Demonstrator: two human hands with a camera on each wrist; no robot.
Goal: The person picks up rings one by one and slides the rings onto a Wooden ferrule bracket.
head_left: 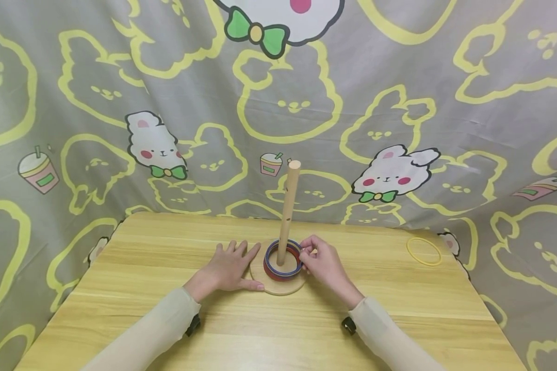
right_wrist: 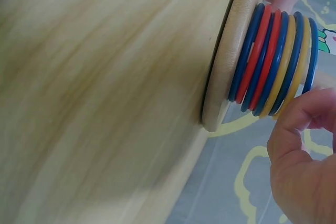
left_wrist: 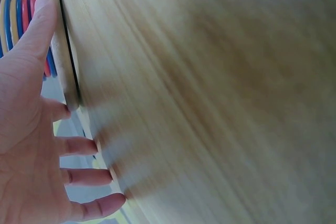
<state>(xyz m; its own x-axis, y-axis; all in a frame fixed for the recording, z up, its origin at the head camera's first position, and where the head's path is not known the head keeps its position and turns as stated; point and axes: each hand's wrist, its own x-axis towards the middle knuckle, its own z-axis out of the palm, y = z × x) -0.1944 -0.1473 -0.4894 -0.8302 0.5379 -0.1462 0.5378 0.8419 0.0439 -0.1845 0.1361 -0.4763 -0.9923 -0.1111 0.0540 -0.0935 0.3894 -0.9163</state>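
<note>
A wooden peg (head_left: 288, 216) rises from a round wooden base (head_left: 278, 289) on the table. Blue, red and yellow rings (right_wrist: 268, 61) are stacked around the peg's lower end. My left hand (head_left: 229, 268) lies beside the base with fingers spread, its thumb (left_wrist: 39, 30) against the base's edge. On the stack's other side, my right hand (head_left: 325, 262) pinches the topmost blue ring (right_wrist: 313, 51) at its right edge. That ring sits slightly apart from those below in the right wrist view. The fingertips' exact contact is partly hidden.
A single yellow ring (head_left: 408, 249) lies flat near the table's far right corner. Behind and beside the wooden table (head_left: 278, 335) hangs a grey patterned curtain (head_left: 204, 103). The peg stands tall between the two hands.
</note>
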